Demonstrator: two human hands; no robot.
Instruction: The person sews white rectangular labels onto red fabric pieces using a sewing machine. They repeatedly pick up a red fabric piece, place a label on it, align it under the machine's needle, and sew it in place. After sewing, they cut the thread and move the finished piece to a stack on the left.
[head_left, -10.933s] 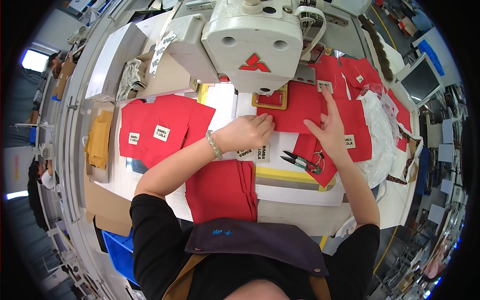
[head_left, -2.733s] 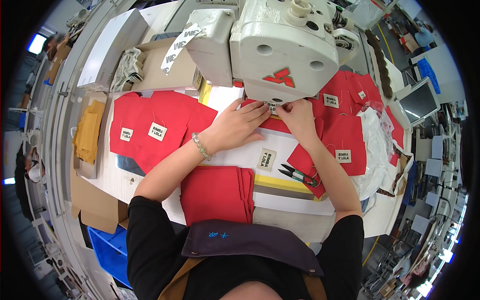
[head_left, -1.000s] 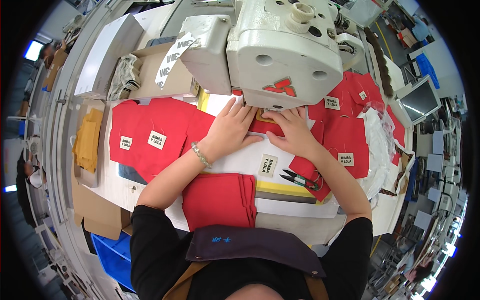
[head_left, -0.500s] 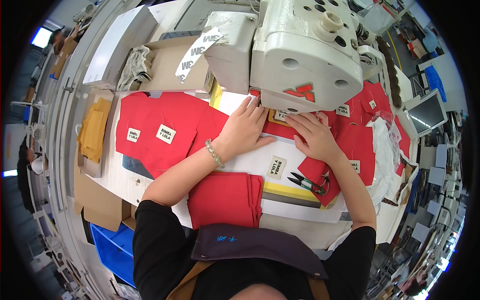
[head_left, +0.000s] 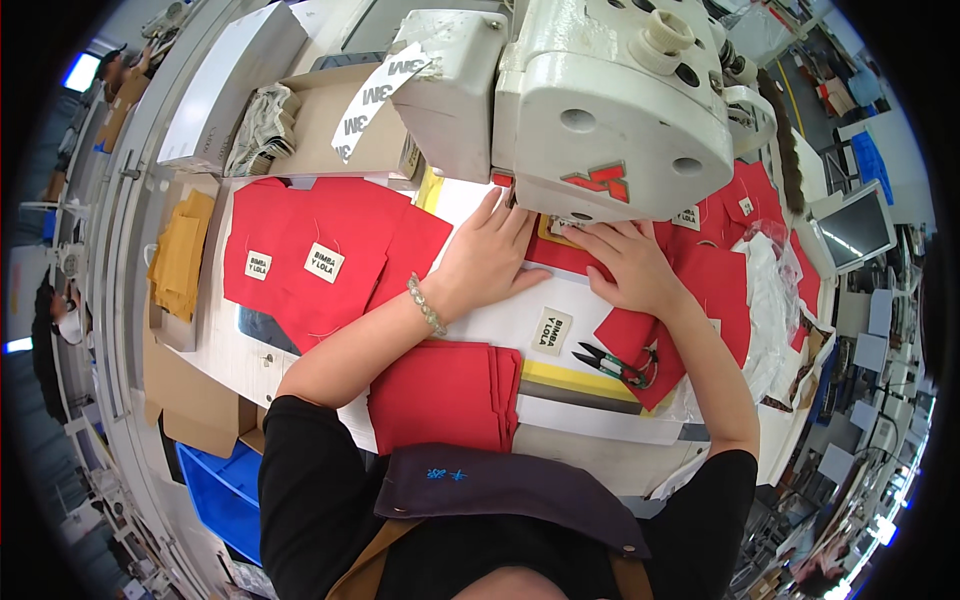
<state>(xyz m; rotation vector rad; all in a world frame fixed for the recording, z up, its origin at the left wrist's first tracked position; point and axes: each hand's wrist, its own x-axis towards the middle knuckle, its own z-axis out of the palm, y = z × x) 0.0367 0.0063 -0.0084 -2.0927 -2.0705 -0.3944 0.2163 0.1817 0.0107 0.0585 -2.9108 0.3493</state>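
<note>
A white sewing machine head [head_left: 590, 120] stands over a piece of red fabric [head_left: 560, 258] with a yellow frame [head_left: 548, 228] and a cream printed label under it. My left hand [head_left: 484, 260] lies on the work left of the frame, fingers stretched forward beside the head. My right hand [head_left: 634, 262] rests fingertips at the frame's right, on the label and fabric, fingers spread and slightly bent. A loose cream label [head_left: 552, 330] lies on the white board below my hands. Black-handled thread snips [head_left: 612, 363] lie on red fabric at right.
Labelled red pieces [head_left: 300, 260] lie left; a red stack [head_left: 440, 395] lies near me. Cardboard boxes [head_left: 340, 120], yellow pieces [head_left: 180, 255], white plastic [head_left: 770, 340] and a blue crate [head_left: 220, 490] surround the work. A monitor [head_left: 855, 225] is at right, a co-worker [head_left: 70, 320] far left.
Since the oldest frame, both hands have moved forward to the machine head, and a label has come inside the frame. Over the last second the hands moved little; the view shifted slightly.
</note>
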